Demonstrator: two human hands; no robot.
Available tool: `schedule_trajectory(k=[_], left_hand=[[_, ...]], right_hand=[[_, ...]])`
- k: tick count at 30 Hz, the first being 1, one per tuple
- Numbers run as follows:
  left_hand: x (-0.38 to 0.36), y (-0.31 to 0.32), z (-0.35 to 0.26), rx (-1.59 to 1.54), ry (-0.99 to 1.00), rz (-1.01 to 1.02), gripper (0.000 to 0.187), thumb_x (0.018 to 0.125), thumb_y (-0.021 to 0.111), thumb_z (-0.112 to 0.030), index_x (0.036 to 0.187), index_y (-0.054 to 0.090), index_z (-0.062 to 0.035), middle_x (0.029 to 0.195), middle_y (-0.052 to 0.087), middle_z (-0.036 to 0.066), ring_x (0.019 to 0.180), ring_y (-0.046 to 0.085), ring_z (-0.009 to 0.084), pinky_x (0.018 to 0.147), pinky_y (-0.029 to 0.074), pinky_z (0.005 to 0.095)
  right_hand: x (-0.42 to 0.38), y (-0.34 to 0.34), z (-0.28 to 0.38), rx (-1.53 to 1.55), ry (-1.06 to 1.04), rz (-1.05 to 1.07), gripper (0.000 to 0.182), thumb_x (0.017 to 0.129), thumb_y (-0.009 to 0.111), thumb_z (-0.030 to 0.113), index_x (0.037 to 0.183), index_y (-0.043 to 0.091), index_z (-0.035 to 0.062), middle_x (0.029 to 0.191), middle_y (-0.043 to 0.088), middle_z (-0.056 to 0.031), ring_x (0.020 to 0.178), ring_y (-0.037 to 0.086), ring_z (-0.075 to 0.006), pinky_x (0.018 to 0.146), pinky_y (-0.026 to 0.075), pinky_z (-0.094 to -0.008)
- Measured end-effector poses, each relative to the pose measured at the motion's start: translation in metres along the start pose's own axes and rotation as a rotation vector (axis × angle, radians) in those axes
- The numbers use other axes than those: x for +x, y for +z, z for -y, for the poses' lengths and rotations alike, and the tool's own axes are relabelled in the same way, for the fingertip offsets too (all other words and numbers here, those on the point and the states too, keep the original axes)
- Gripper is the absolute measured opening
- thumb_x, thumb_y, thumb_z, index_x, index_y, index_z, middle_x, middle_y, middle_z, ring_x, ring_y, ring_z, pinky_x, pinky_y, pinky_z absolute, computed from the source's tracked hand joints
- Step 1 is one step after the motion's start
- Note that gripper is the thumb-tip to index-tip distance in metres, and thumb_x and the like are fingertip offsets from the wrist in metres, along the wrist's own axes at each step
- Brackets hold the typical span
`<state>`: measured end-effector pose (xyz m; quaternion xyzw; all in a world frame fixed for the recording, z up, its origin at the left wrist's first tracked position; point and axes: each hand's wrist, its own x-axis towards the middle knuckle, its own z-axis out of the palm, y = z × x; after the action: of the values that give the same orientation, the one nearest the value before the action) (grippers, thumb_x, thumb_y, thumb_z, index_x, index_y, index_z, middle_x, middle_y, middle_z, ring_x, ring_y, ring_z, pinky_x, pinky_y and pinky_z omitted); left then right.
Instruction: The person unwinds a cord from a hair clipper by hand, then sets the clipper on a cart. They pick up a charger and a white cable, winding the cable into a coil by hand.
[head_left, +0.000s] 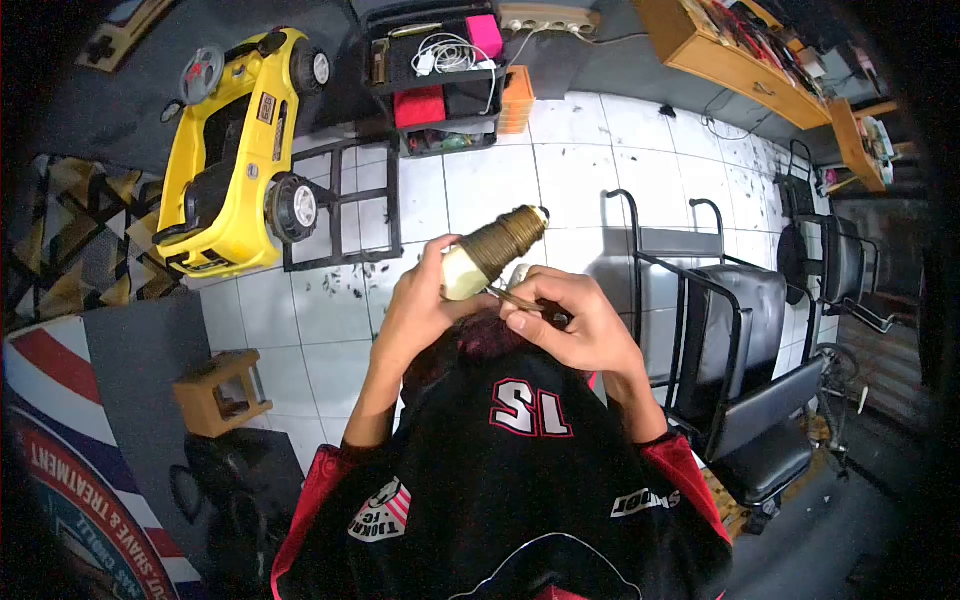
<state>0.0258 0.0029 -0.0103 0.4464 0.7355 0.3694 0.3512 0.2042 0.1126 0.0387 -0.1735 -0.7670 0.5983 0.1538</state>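
Observation:
In front of my chest, a cream cone-shaped spool [463, 274] is held tilted, its narrow end pointing up and to the right. Brown cord [503, 244] is wound in tight turns around its upper part. My left hand [418, 305] is closed around the wide cream end from the left. Close by on the right, my right hand [575, 322] pinches a thin brown strand [512, 299] that looks like the same cord, near the spool's lower side. A darker brown bit shows between its fingers, too small to make out.
A yellow toy car [235, 155] stands at left beside a black metal frame [345, 205]. Black shelves [435, 75] hold cables and boxes. Black chairs [735, 310] stand at right, a small wooden stool [222, 392] at lower left. Dark scraps lie on the white tiled floor [490, 180].

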Motion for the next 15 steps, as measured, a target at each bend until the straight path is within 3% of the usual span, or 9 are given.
schedule_trajectory(k=[4,7,10,13,15], left_hand=[[-0.005,0.010,0.002,0.163,0.022,0.131,0.072,0.069,0.082,-0.030,0.123,0.044,-0.0009,0.098,0.064,0.026,0.092,0.063,0.0421,0.075,0.052,0.0439],[-0.006,0.011,0.004,0.275,0.148,0.254,0.067,0.071,0.080,-0.031,0.117,0.042,-0.0006,0.092,0.063,0.027,0.087,0.062,0.0447,0.072,0.050,0.0476],[-0.011,0.012,-0.003,0.319,0.188,0.364,0.061,0.072,0.079,-0.029,0.109,0.040,-0.0020,0.084,0.063,0.025,0.081,0.063,0.0445,0.068,0.050,0.0485],[-0.014,0.015,-0.005,0.322,0.266,0.374,0.063,0.070,0.081,-0.028,0.111,0.039,-0.0028,0.081,0.063,0.024,0.078,0.063,0.0440,0.065,0.050,0.0476],[-0.016,0.012,-0.007,0.311,0.292,0.367,0.067,0.071,0.081,-0.027,0.116,0.038,-0.0033,0.087,0.063,0.025,0.083,0.063,0.0434,0.069,0.050,0.0470]], right_hand=[[0.005,-0.010,0.001,-0.164,-0.051,-0.045,0.014,0.085,0.063,0.010,0.089,0.064,-0.0023,0.075,0.060,-0.0140,0.068,0.059,-0.0296,0.062,0.046,-0.0362],[0.016,-0.014,0.003,-0.291,0.020,-0.155,0.018,0.083,0.068,0.016,0.082,0.066,-0.0016,0.075,0.062,-0.0154,0.067,0.061,-0.0303,0.061,0.047,-0.0358],[0.032,-0.018,-0.021,-0.492,0.017,-0.190,0.019,0.075,0.077,0.016,0.081,0.069,-0.0009,0.073,0.063,-0.0106,0.061,0.058,-0.0196,0.054,0.044,-0.0315],[0.046,-0.020,-0.046,-0.400,0.068,-0.091,0.021,0.072,0.079,0.016,0.081,0.069,0.0001,0.074,0.066,-0.0099,0.063,0.061,-0.0178,0.057,0.046,-0.0303],[0.050,-0.023,-0.054,-0.341,0.109,0.009,0.018,0.073,0.078,0.014,0.080,0.069,0.0002,0.073,0.068,-0.0093,0.066,0.064,-0.0158,0.060,0.049,-0.0295]])
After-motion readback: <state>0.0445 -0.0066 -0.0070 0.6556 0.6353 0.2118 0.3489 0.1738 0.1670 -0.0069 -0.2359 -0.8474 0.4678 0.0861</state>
